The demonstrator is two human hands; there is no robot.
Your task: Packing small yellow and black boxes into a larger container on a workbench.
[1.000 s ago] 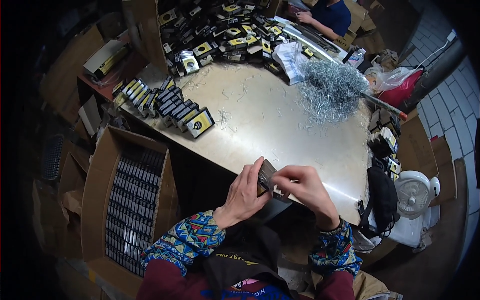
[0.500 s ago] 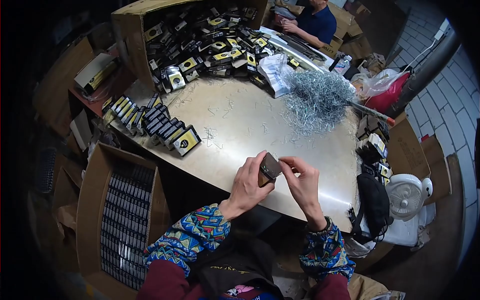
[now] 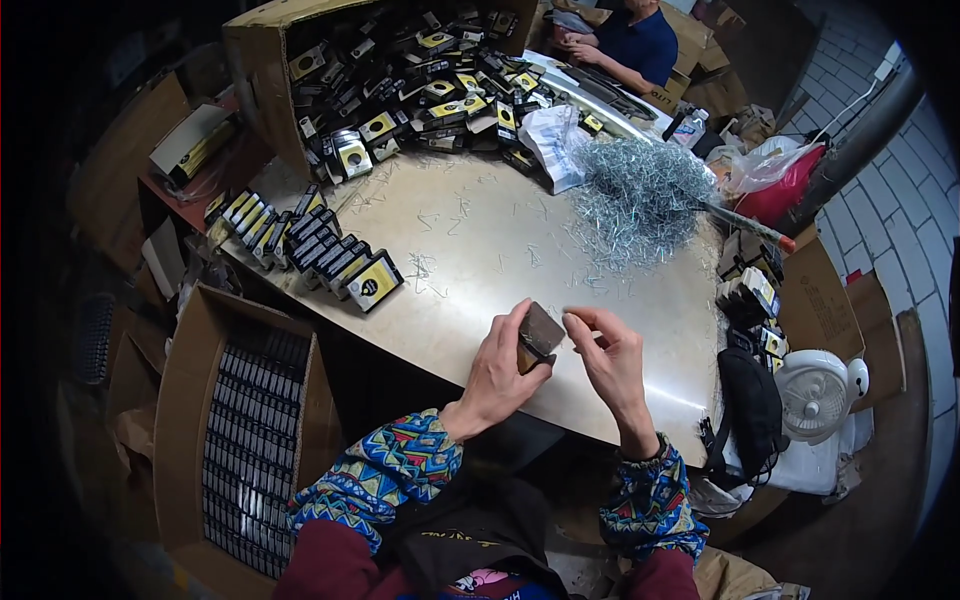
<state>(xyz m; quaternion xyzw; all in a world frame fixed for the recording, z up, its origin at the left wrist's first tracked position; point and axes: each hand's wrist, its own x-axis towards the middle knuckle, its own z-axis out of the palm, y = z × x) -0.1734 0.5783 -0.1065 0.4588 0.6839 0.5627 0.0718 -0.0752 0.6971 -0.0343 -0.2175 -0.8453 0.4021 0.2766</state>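
Note:
My left hand (image 3: 497, 368) is wrapped round a small dark box (image 3: 541, 331) over the near edge of the table. A brownish-grey face of the box points up, and a bit of yellow shows low on its side. Just right of it, my right hand (image 3: 611, 362) has thumb and forefinger pinched together, apart from the box. Whatever the pinch holds is too small to make out. Thin bent metal wires (image 3: 640, 195) form a big silvery heap beyond my right hand, and loose ones are scattered across the table (image 3: 480, 290).
Black-and-yellow boxes stand in rows (image 3: 330, 250) at the left. More spill from a large carton (image 3: 262, 85) at the back. A carton (image 3: 180, 400) at lower left holds packed rows. On the right are a black bag (image 3: 750, 405) and a white fan (image 3: 812, 395). Another person (image 3: 640, 45) sits far back.
My right hand has drawn slightly right, away from the box, opening a small gap. The left hand keeps its hold in nearly the same place.

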